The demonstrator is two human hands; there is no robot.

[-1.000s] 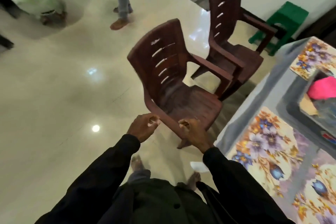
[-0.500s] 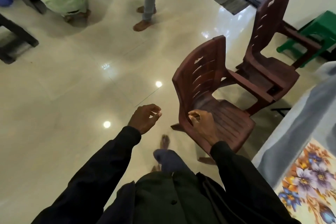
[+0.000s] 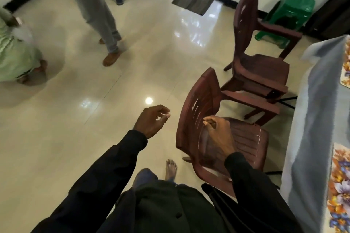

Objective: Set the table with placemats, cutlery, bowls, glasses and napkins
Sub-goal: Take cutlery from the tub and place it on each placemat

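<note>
My left hand (image 3: 151, 121) hangs over the floor with loosely curled fingers and holds nothing. My right hand (image 3: 219, 134) is in front of the near brown plastic chair (image 3: 198, 108), over its seat, fingers loosely curled with nothing visible in them. At the right edge stands the table under a grey-blue cloth (image 3: 312, 119). One floral placemat (image 3: 339, 185) lies on its near part and a corner of another placemat (image 3: 346, 70) shows farther back. No cutlery, bowls, glasses or napkins are in view.
A second brown chair (image 3: 261, 70) stands behind the near one, by the table. A green stool (image 3: 289, 13) is at the far wall. A person in grey trousers (image 3: 94, 15) and a person in light green (image 3: 15, 56) stand on the glossy floor at left.
Both hands gripped the near chair's edge a second ago. My left hand let go and moved left; my right hand now sits loosely over the seat. The view swung left, away from the table.
</note>
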